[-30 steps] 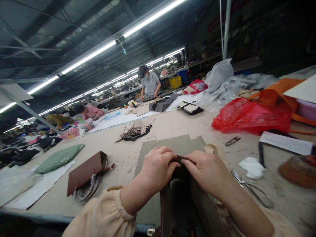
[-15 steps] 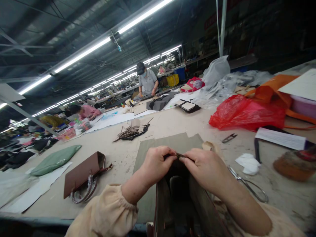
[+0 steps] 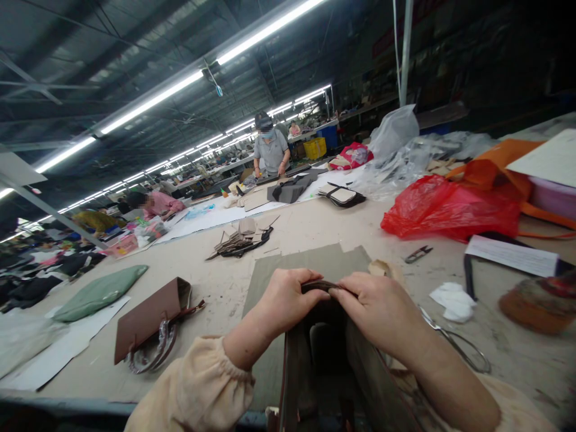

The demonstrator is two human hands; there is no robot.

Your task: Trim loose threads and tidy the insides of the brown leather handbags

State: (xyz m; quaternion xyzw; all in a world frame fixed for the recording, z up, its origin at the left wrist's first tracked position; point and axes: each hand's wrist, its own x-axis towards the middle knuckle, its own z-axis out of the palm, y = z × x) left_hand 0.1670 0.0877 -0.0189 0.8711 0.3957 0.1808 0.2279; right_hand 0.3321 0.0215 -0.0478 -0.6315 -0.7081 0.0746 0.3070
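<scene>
A dark brown bag (image 3: 299, 372) stands open at the near edge of the table, its inside dark. My left hand (image 3: 290, 298) pinches the far rim of the bag between thumb and fingers. Close beside it on the right, my right hand (image 3: 378, 306) grips the same rim, with a short curved stretch of edge showing between the two. Beneath and beyond the bag lies a flat olive-grey sheet (image 3: 265, 282). The lower part of the bag runs out of view at the bottom.
Left on the table (image 3: 225, 288) are a brown handbag (image 3: 146, 318) and a green packet (image 3: 105, 291). On the right are scissors (image 3: 459, 345), small snips (image 3: 418, 254), crumpled tissue (image 3: 452, 301) and a red plastic bag (image 3: 445, 207). A person (image 3: 271, 150) stands across the table.
My left hand has shifted slightly away from my right along the rim, showing more of the edge, which now arches up. The person across the table has raised their head.
</scene>
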